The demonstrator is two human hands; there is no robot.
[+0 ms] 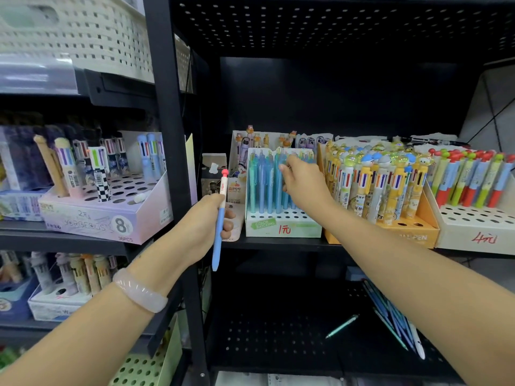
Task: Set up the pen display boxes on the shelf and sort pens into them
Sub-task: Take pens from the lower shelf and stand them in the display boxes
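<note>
1. Far left bay: lilac display box (111, 215) marked "8" and "36PCS", on the left shelf. A few multicolour pens stand at its back; most holes show open.
2. Left hand (207, 222): fingers curled round a single pen (219, 221), gripping it mid-barrel. The pen has a blue lower barrel, pale upper part and red knob on top; it is near upright, held in front of the black shelf post (170, 135).
3. Pale bangle (139, 292) on the left wrist.
4. Centre shelf: white-and-green display box (282, 225), hand-marked "1元", with blue and teal pens (263, 185) standing in its rear rows; front holes open.
5. Right hand (302, 178): reaches into this box, fingertips among the blue pens. Fingers bent; whether they pinch a pen, cannot tell.
6. Just right: orange box (418, 232) packed with yellow character pens, touching the 1元 box.
7. Far right: white box (473, 232) marked "4元", red/green pens.
8. Lower shelf, right: loose blue pens (390, 316) lying flat.
</note>
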